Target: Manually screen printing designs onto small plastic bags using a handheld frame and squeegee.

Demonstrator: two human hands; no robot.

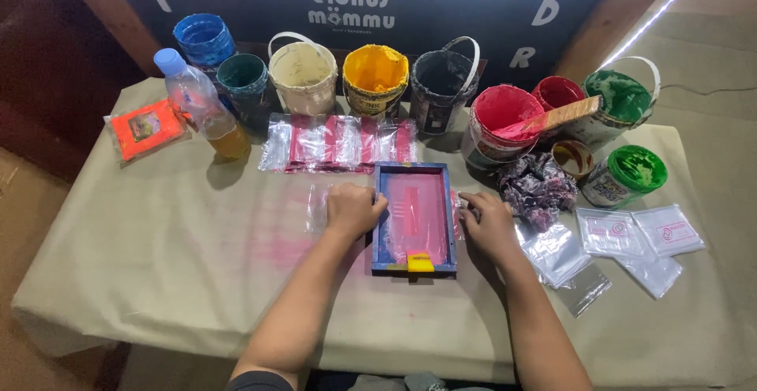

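A small blue-framed printing screen (382, 225), stained pink inside, lies flat on the cloth-covered table (158, 265). A yellow squeegee (419, 262) rests at its near edge. My left hand (352, 209) is closed on the frame's left rail, over a clear plastic bag (317, 206) beside it. The fingers of my right hand (487, 223) press down at the frame's right rail. Just behind the frame lies a row of clear bags printed in pink (339, 143).
Several paint buckets stand along the back: blue (203, 40), cream (303, 72), yellow (375, 76), black (441, 76), red (501, 119) with a wooden stick (564, 115), green (623, 95). A bottle (201, 103), orange packet (144, 127), stained rag (538, 186) and loose bags (631, 237) lie around.
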